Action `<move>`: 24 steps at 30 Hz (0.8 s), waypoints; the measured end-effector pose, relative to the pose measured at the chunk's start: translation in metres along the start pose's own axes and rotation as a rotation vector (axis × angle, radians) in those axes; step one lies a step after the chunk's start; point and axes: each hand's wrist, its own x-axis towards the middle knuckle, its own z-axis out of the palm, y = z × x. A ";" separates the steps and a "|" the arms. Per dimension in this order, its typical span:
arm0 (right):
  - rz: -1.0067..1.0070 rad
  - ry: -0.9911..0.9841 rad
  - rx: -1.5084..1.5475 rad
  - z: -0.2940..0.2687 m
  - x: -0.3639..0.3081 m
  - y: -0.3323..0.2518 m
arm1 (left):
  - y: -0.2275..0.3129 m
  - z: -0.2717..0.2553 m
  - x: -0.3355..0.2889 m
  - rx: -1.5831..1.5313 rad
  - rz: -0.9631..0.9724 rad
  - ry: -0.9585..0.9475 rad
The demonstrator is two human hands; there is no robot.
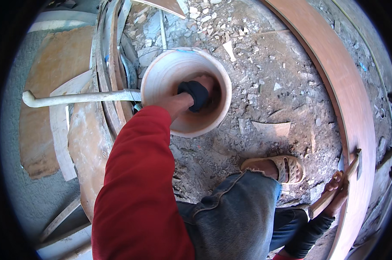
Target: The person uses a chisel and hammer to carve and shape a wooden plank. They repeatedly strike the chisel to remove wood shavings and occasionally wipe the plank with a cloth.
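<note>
My left hand reaches down inside a round, pale-coated bucket. A black band circles that wrist below the red sleeve. The fingers are lost in the shadow near the bucket's bottom, so what they touch is hidden. Over to the right, my right hand is closed around the wooden handle of a hammer. The hammer's dark metal head lies over a long reddish-brown board standing at the right.
Rubble and broken chips cover the dirt floor. Plywood sheets and wooden strips lie at the left, under a long pale rod reaching to the bucket. My sandalled foot is planted between bucket and board.
</note>
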 end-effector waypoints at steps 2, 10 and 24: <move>0.007 0.002 0.014 -0.001 0.001 -0.001 | 0.008 -0.010 -0.008 -0.008 -0.028 -0.040; 0.013 -0.005 0.010 0.000 0.000 0.000 | -0.034 -0.014 -0.002 -0.184 -0.020 0.041; -0.013 0.012 -0.016 0.006 -0.002 0.001 | -0.055 -0.058 -0.062 -1.433 -0.039 -0.178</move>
